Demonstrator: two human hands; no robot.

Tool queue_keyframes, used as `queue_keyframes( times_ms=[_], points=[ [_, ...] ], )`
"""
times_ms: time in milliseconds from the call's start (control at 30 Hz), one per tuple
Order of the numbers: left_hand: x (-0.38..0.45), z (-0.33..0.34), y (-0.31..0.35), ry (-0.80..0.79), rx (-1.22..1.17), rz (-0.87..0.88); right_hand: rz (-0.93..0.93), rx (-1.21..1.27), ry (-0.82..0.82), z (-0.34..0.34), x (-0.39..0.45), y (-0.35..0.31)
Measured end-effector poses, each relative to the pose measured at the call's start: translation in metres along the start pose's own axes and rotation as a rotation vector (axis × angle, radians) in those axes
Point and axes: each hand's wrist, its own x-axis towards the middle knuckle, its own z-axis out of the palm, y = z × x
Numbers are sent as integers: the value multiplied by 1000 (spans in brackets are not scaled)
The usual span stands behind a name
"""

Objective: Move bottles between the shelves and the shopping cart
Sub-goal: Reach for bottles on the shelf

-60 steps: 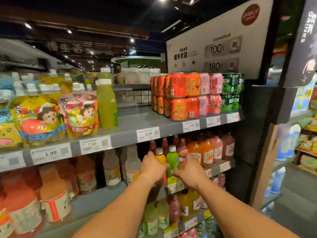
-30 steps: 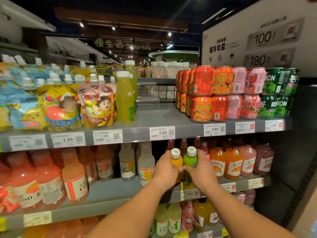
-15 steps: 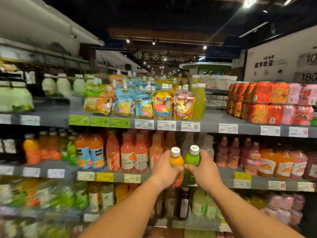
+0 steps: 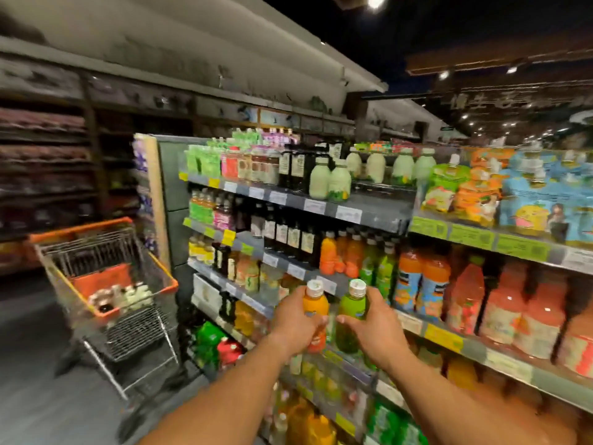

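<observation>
Head camera view takes in a long grey metal shelving run (image 4: pixel 372 216) that fills the right and centre, several tiers deep, each edge lined with price tags. Its top tier carries pale green squat bottles (image 4: pixel 330 184) and, further right, bright printed drink pouches (image 4: pixel 542 203); the tier below holds dark glass bottles (image 4: pixel 282 232) beside large orange and pink juice bottles (image 4: pixel 465 303). Lower tiers are packed with more drinks, too blurred to tell apart.

Left of the shelves, well apart from the hands, stands a wire shopping cart with orange plastic trim (image 4: pixel 106 284) on the grey floor. Several small items lie in its basket, but motion blur hides what they are.

Both bare forearms reach forward from the bottom edge, and the hands are level with the middle tier, just in front of the shelf edge. Left hand (image 4: pixel 296 322) is wrapped around a small orange juice bottle with a white cap (image 4: pixel 316 305), fingers curled across its label. Right hand (image 4: pixel 373 326) grips a small green juice bottle with a white cap (image 4: pixel 353 305) in the same way. The two bottles are upright, side by side and nearly touching, held clear of the shelf.
</observation>
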Motion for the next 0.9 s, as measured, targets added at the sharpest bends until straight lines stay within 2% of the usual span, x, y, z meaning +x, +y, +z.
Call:
queue_keyframes(
  times_ms=[300, 533, 667, 900],
  points=[
    [33, -180, -159, 277, 165, -240, -154, 173, -283, 221, 69, -112],
    [109, -303, -247, 371, 258, -379, -232, 298, -507, 382, 159, -192],
    [150, -365, -292, 473, 189, -436, -269, 299, -559, 461, 208, -243],
    [228, -441, -394, 525, 115, -485, -326, 193, -612, 597, 272, -300]
  ],
)
